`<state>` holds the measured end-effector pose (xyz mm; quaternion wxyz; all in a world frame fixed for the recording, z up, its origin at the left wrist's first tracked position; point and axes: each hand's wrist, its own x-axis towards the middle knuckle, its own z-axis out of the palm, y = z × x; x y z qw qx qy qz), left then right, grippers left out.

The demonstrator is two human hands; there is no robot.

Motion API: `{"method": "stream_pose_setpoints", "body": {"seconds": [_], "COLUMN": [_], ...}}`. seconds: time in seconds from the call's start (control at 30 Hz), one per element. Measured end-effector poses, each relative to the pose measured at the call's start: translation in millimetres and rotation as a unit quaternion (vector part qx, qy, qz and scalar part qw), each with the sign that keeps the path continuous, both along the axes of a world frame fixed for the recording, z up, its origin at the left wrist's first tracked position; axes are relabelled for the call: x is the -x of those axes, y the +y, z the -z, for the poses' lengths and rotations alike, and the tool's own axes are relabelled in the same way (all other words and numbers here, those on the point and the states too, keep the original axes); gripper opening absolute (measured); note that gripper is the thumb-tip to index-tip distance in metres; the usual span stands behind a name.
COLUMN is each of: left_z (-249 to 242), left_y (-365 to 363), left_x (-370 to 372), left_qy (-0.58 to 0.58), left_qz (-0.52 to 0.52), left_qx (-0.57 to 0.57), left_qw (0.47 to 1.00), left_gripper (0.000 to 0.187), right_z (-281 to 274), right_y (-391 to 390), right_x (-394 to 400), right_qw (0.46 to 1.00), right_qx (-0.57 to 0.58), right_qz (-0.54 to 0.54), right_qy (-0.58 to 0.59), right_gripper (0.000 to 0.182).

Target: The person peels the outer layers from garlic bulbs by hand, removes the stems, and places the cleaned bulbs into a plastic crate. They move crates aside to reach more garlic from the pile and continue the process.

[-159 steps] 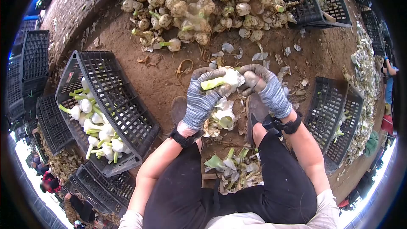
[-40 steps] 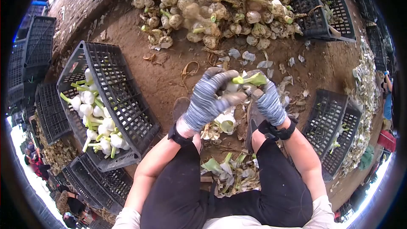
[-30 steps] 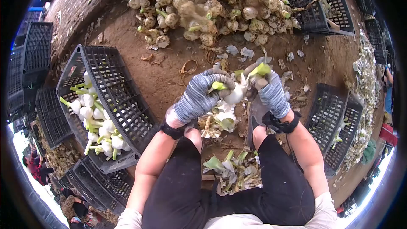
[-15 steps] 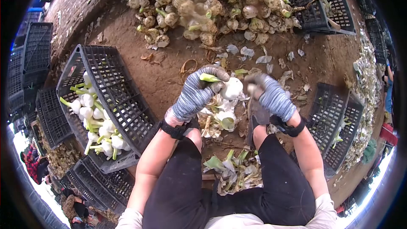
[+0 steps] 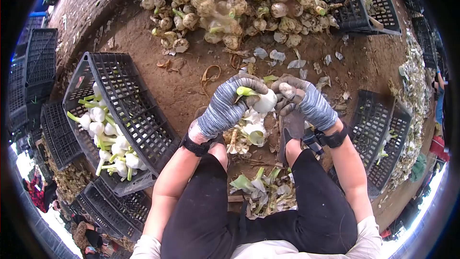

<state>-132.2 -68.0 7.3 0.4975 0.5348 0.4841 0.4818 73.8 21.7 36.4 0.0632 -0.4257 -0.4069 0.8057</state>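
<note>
My left hand (image 5: pixel 225 105), in a grey glove, is closed around a peeled white garlic bulb (image 5: pixel 265 101) with a short green stem that sticks out between thumb and fingers. On the other side, my right hand (image 5: pixel 306 100), gloved too, has its fingers curled and pinched right beside the bulb. Whether something small sits in that pinch I cannot make out. Beneath both hands lie torn garlic skins (image 5: pixel 254 132). More skins and green leaf scraps (image 5: pixel 268 192) lie between my knees.
A tilted black crate (image 5: pixel 139 115) at the left holds several clean garlic bulbs (image 5: pixel 97 127). Ahead is a heap of dirty garlic (image 5: pixel 235 5), with another crate (image 5: pixel 345 7) at its right. A further crate (image 5: pixel 371 129) stands right of my leg. People are at the far edges.
My right hand has come in from the right, from apart to beside the bulb, its fingers now curled. The left hand keeps hold of the garlic bulb, which has turned slightly.
</note>
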Motion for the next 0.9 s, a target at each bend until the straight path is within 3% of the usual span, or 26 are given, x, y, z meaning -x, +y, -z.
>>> {"method": "stream_pose_setpoints", "body": {"seconds": [0.07, 0.13, 0.2, 0.27, 0.3, 0.33, 0.4, 0.43, 0.47, 0.5, 0.53, 0.63, 0.73, 0.8, 0.9], "left_z": [-3.6, -6.7, -6.5, -0.7, 4.2, 7.6, 11.7, 16.1, 23.5, 29.9, 34.5, 37.4, 49.0, 35.0, 33.7], "left_y": [1.8, 3.9, 2.8, -1.2, -4.1, -6.3, -9.0, -10.1, -11.0, -10.5, -10.7, -13.1, -12.3, -9.9, -6.4], "left_x": [-0.7, -2.1, -2.5, -5.0, -9.1, -11.2, -9.6, -11.8, -12.8, -13.1, -12.8, -10.2, -9.0, -10.5, -14.5], "left_qy": [0.028, 0.092, 0.082, 0.072, -0.100, -0.269, -0.332, -0.356, -0.357, -0.426, -0.491, -0.544, -0.498, -0.454, -0.414], "left_qz": [0.007, 0.014, 0.027, 0.041, 0.002, -0.037, -0.081, -0.105, -0.107, -0.114, -0.119, -0.123, -0.142, -0.174, -0.192], "left_qx": [-0.007, -0.076, -0.051, -0.026, 0.052, 0.127, 0.178, 0.198, 0.197, 0.235, 0.270, 0.291, 0.257, 0.257, 0.242], "left_qw": [1.000, 0.993, 0.995, 0.996, 0.994, 0.954, 0.923, 0.907, 0.907, 0.866, 0.820, 0.777, 0.816, 0.835, 0.856], "left_gripper": [0.020, 0.020, 0.019, 0.018, 0.018, 0.018, 0.029, 0.033, 0.033, 0.036, 0.039, 0.039, 0.035, 0.030, 0.027], "right_z": [0.9, 5.9, 2.3, 12.9, 19.4, 24.1, 26.3, 21.6, 15.9, 10.2, 8.2, 5.1, 2.3, 13.9, 13.6], "right_y": [-2.6, -6.7, -5.1, -5.0, -5.4, -8.4, -20.6, -29.1, -27.5, -25.4, -20.4, -5.2, -2.3, -10.9, -21.9], "right_x": [2.8, 4.2, 5.3, 1.0, -1.7, -4.6, -9.7, -11.2, -11.3, -12.1, -15.0, -17.1, -4.7, 4.8, 22.5], "right_qw": [1.000, 0.980, 0.942, 0.948, 0.954, 0.954, 0.989, 0.991, 0.982, 0.970, 0.980, 0.997, 0.992, 0.988, 0.995], "right_qx": [-0.020, -0.191, -0.318, -0.301, -0.285, -0.285, -0.075, -0.036, -0.087, -0.137, -0.084, -0.011, -0.105, -0.043, -0.005], "right_qz": [0.001, -0.039, -0.096, -0.092, -0.087, -0.087, -0.111, -0.125, -0.163, -0.201, -0.178, -0.076, -0.051, 0.145, 0.090], "right_qy": [-0.021, -0.024, -0.053, -0.045, -0.037, -0.036, -0.067, -0.043, -0.021, 0.001, 0.015, 0.011, -0.051, 0.025, 0.050], "right_gripper": [0.033, 0.027, 0.021, 0.020, 0.020, 0.020, 0.022, 0.026, 0.025, 0.024, 0.023, 0.021, 0.030, 0.039, 0.042]}}
